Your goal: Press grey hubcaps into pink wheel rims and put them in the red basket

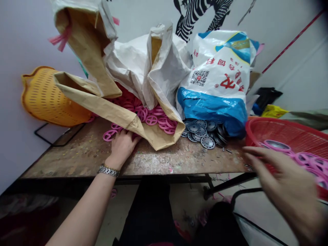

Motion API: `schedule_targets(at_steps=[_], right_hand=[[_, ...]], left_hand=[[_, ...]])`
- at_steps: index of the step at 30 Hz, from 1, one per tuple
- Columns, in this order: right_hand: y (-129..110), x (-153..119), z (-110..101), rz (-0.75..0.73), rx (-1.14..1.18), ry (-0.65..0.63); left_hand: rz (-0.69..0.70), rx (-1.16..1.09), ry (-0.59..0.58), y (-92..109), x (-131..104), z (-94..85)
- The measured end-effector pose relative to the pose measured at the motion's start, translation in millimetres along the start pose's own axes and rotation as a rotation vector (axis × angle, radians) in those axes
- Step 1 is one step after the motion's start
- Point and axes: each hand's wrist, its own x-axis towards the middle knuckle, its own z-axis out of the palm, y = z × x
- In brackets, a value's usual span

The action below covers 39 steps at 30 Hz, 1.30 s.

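Observation:
My left hand [123,147], with a metal watch at the wrist, reaches to the lower edge of a brown-lined sack [112,111]. Its fingertips touch pink wheel-shaped rings beside and under the sack's edge; whether they grip one is hidden. More pink rings [151,119] spill out of the sack's mouth. Blurred by motion, my right hand [279,177] is at the near left rim of a red basket [258,128], fingers stretched out and holding nothing visible. Inside that basket lie pink rings with grey discs [278,145]. Grey discs [201,131] are heaped at the table's middle right.
A blue and white printed bag [215,82] stands behind the grey discs. At the left a yellow perforated basket [53,99] lies tilted by a black wire frame [51,143]. Small dark pins are scattered on the worn wooden table [153,164]. A chair [261,212] stands at lower right.

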Motion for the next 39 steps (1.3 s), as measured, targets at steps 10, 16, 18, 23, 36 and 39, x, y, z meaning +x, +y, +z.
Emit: schedule_targets(at_steps=[10, 16, 18, 23, 36, 39], right_hand=[[-21.8, 31.6, 90.6, -0.080, -0.090, -0.217], [-30.3, 48.3, 104.3, 0.000, -0.500, -0.390], [-29.5, 48.3, 105.3, 0.007, -0.512, -0.412], [-21.7, 48.8, 102.7, 0.043, -0.487, -0.432], [-16.4, 47.2, 89.8, 0.143, -0.396, -0.293], [-12.1, 40.4, 77.0, 0.275, 0.025, -0.188]], left_hand=[[0.280, -0.149, 0.016, 6.1, -42.2, 3.2], [0.380, -0.298, 0.133, 13.3, -62.5, 10.3], [0.403, -0.331, 0.180, 12.2, -66.2, 11.7], [0.499, -0.447, 0.249, 14.7, -77.2, 4.3], [0.488, -0.742, 0.118, 50.2, -98.8, -1.4], [0.492, -0.805, 0.096, 55.0, -100.7, 0.6]])
